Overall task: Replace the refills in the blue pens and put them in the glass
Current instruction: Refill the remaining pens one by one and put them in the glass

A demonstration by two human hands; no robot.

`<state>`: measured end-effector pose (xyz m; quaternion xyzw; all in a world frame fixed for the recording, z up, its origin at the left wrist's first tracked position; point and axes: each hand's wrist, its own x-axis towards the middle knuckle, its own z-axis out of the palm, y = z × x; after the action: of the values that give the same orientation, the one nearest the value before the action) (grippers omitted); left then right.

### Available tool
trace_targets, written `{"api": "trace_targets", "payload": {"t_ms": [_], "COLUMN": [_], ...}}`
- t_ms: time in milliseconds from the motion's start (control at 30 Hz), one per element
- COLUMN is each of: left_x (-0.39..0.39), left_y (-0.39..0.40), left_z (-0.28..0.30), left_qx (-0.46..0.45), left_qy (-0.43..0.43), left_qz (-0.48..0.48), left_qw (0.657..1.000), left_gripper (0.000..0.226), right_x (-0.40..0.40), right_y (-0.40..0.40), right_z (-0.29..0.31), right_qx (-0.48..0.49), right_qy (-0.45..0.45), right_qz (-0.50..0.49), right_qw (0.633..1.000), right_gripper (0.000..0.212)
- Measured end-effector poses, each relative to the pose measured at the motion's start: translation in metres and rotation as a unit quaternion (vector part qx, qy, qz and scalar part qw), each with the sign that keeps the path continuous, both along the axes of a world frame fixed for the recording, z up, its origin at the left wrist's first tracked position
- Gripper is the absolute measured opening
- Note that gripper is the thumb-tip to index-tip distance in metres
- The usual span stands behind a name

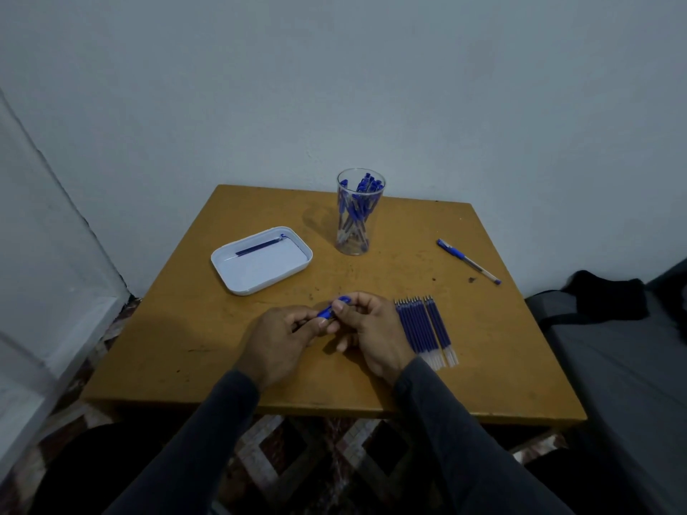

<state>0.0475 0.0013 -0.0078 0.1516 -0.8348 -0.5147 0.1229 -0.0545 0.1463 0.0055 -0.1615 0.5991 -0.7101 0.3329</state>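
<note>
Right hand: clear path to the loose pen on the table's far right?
Probably yes, once freed. The right hand and left hand both grip a blue pen. The loose pen lies alone beyond the refills, with bare table between.

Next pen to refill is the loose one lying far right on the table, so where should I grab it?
Pinch the pen by its blue grip section, coming down from above with the right hand. It lies flat on the table, slanted, with nothing touching it, so both long sides are free for fingers.

Pen mostly hidden by hands
</note>
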Motion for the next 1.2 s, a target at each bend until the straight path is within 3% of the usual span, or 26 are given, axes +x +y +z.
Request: {"api": "trace_targets", "payload": {"t_ms": [233, 600, 733, 933, 1067, 1200], "left_x": [-0.001, -0.002, -0.002, -0.004, 0.0, 0.001], "left_y": [-0.004, -0.004, -0.004, -0.002, 0.004, 0.005], "left_z": [0.004, 0.006, 0.006, -0.005, -0.008, -0.013], "left_qx": [-0.007, 0.002, 0.023, -0.032, -0.078, -0.156], "left_qy": [-0.003, 0.013, 0.024, 0.043, 0.084, 0.105], "left_qz": [-0.026, -0.022, -0.029, 0.031, 0.05, 0.057], "left_qw": [1.0, 1.0, 0.999, 0.998, 0.992, 0.98], "left_gripper": [0.015, 0.015, 0.017, 0.023, 0.027, 0.03], "right_x": [0.003, 0.007, 0.002, 0.003, 0.0, -0.002], "right_y": [0.003, 0.001, 0.0, 0.0, 0.005, 0.003], "right_z": [0.0, 0.004, 0.001, 0.002, -0.001, 0.0], "right_qx": [0.001, 0.028, -0.026, 0.01, 0.139, 0.251], "right_qy": [0.022, 0.053, 0.02, 0.011, 0.145, 0.284], "right_qz": [0.004, -0.013, -0.055, -0.119, -0.19, -0.164], "right_qw": [1.0, 0.998, 0.998, 0.993, 0.961, 0.911], "right_gripper": [0.011, 0.018, 0.021, 0.014, 0.014, 0.012]}}
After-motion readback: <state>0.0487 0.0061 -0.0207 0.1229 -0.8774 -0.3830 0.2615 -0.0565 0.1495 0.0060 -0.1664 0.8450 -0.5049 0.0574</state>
